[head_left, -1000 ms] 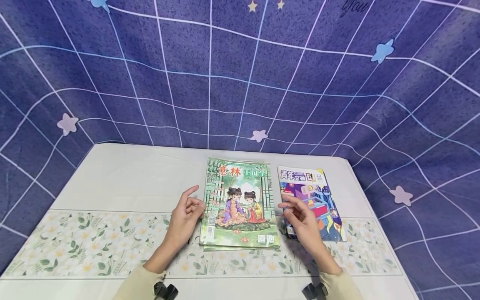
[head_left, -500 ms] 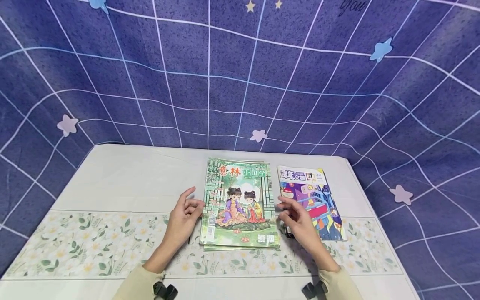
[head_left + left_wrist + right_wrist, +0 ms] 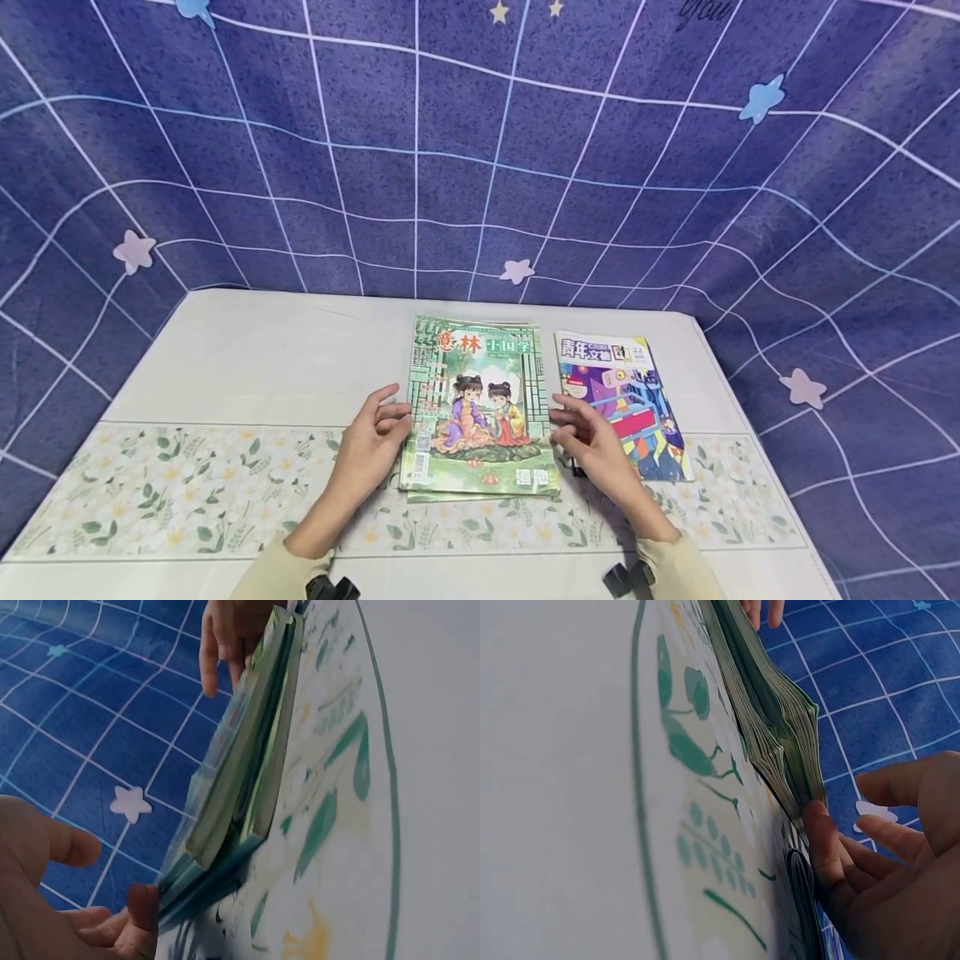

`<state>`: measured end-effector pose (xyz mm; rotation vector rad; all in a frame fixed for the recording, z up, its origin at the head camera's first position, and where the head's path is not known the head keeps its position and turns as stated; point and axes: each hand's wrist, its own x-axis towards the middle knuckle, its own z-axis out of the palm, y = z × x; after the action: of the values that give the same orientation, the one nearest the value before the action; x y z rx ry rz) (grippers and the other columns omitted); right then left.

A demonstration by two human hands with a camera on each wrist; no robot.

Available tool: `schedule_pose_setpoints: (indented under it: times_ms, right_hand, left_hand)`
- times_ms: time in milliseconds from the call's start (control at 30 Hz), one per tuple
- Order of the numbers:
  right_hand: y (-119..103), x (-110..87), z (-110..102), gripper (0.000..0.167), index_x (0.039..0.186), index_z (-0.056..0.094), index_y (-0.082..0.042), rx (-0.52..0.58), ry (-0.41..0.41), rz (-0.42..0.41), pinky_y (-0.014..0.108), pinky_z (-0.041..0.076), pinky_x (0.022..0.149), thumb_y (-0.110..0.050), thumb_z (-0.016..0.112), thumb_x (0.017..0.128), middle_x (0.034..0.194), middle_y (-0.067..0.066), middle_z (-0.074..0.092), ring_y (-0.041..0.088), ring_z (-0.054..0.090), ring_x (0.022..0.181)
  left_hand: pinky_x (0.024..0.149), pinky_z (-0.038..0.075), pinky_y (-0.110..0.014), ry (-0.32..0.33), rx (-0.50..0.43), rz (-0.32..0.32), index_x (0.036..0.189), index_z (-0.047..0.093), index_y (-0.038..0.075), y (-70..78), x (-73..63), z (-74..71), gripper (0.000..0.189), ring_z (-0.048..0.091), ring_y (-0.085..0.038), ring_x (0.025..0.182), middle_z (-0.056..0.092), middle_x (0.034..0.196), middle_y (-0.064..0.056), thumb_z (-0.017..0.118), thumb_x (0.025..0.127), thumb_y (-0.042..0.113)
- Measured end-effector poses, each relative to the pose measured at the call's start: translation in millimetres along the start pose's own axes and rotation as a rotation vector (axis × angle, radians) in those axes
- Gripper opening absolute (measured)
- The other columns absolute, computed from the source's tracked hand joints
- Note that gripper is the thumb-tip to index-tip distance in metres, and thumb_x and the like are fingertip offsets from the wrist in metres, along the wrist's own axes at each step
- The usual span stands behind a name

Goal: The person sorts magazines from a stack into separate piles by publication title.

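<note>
Magazines stacked mid worktop, green cover w/ two cartoon kids on top. L hand touches stack's left edge, R hand its right edge; each grip relaxed, fingers slightly bent & thumb apart. Smaller purple mag just right, partly hidden by R hand. Blue grid cloth behind.

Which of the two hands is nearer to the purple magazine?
Right. The right hand overlaps the purple magazine in the head view; the left hand is beyond the green magazines, at their left edge.
</note>
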<state>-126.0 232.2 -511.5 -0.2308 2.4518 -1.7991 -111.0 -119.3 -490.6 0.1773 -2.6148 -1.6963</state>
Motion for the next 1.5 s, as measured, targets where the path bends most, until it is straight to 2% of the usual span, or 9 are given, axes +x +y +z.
schedule_pose_setpoints:
  times_ms: [100, 333, 533, 667, 800, 933, 1067, 1233, 1500]
  right_hand:
    - [0, -0.6, 0, 0.056, 0.16, 0.053, 0.002, 0.011, -0.002, -0.006, 0.029, 0.064, 0.08, 0.001, 0.07, 0.106, 0.144, 0.031, 0.068, 0.022, 0.076, 0.106]
    - [-1, -2.5, -1, 0.059, 0.16, 0.051, 0.004, 0.037, -0.013, -0.055, 0.025, 0.062, 0.086, 0.0, 0.072, 0.105, 0.144, 0.032, 0.067, 0.014, 0.075, 0.104]
    - [-2, -3.6, -2, 0.06, 0.16, 0.052, 0.005, 0.072, -0.012, -0.089, 0.024, 0.061, 0.082, 0.002, 0.074, 0.104, 0.144, 0.033, 0.066, 0.009, 0.072, 0.1]
    - [-2, -3.7, -3, 0.06, 0.161, 0.051, 0.004, 0.089, -0.017, -0.096, 0.023, 0.061, 0.081, 0.001, 0.073, 0.105, 0.144, 0.034, 0.064, 0.008, 0.071, 0.101]
    - [-2, -3.2, -4, 0.061, 0.162, 0.05, 0.005, 0.137, -0.042, -0.107, 0.023, 0.062, 0.082, 0.002, 0.072, 0.105, 0.145, 0.035, 0.06, 0.01, 0.071, 0.105]
    - [-2, -2.1, -4, 0.063, 0.163, 0.045, 0.008, 0.207, -0.078, -0.112, 0.023, 0.063, 0.085, 0.003, 0.07, 0.106, 0.144, 0.036, 0.055, 0.009, 0.071, 0.108]
    - [-2, -1.7, -4, 0.064, 0.164, 0.043, 0.009, 0.251, -0.091, -0.116, 0.022, 0.063, 0.086, 0.006, 0.069, 0.105, 0.144, 0.035, 0.052, 0.008, 0.071, 0.108]
    - [-2, -1.1, -2, 0.065, 0.164, 0.043, 0.008, 0.257, -0.081, -0.084, 0.022, 0.062, 0.085, 0.006, 0.069, 0.105, 0.145, 0.036, 0.052, 0.008, 0.071, 0.108]
    - [-5, -1.8, 1, 0.061, 0.162, 0.049, 0.004, 0.207, -0.034, 0.012, 0.021, 0.06, 0.092, -0.001, 0.071, 0.106, 0.146, 0.034, 0.057, 0.009, 0.069, 0.109]
  left_hand:
    - [0.107, 0.056, -0.044, -0.008, -0.004, -0.015, 0.162, 0.052, 0.005, 2.2, -1.2, -0.5, 0.057, 0.074, -0.028, 0.118, 0.076, 0.138, -0.015, 0.068, 0.109, 0.013]
    - [0.096, 0.055, -0.017, -0.038, -0.139, -0.057, 0.154, 0.059, 0.003, 0.0, 1.2, -1.8, 0.047, 0.071, -0.032, 0.128, 0.072, 0.142, -0.019, 0.068, 0.109, 0.011]
    - [0.091, 0.058, -0.018, -0.076, -0.288, -0.101, 0.151, 0.059, -0.001, 4.4, 1.4, -2.2, 0.045, 0.068, -0.029, 0.126, 0.065, 0.147, -0.025, 0.068, 0.108, 0.008]
    - [0.091, 0.056, -0.015, -0.07, -0.347, -0.112, 0.15, 0.06, -0.004, 7.1, 2.2, -1.4, 0.045, 0.067, -0.019, 0.12, 0.065, 0.147, -0.026, 0.069, 0.106, 0.002]
    - [0.094, 0.053, -0.013, -0.074, -0.355, -0.094, 0.15, 0.059, -0.004, 7.9, 2.9, 0.3, 0.048, 0.064, -0.022, 0.121, 0.064, 0.147, -0.026, 0.072, 0.104, 0.0]
    - [0.098, 0.052, -0.016, -0.101, -0.342, -0.075, 0.153, 0.057, -0.002, 8.9, 1.6, 1.4, 0.052, 0.063, -0.034, 0.13, 0.063, 0.149, -0.025, 0.073, 0.104, 0.001]
    - [0.106, 0.055, -0.028, -0.114, -0.327, -0.054, 0.157, 0.052, -0.001, 12.6, -1.0, 1.1, 0.056, 0.06, -0.042, 0.137, 0.059, 0.153, -0.027, 0.072, 0.105, 0.002]
    - [0.111, 0.055, -0.043, -0.103, -0.3, -0.065, 0.158, 0.053, 0.003, 15.0, -1.9, 0.8, 0.057, 0.057, -0.043, 0.142, 0.052, 0.16, -0.025, 0.074, 0.105, 0.006]
    - [0.121, 0.049, -0.041, -0.175, -0.344, -0.036, 0.155, 0.057, -0.003, 13.1, 4.0, 5.6, 0.05, 0.054, -0.04, 0.146, 0.056, 0.159, -0.025, 0.07, 0.106, 0.003]
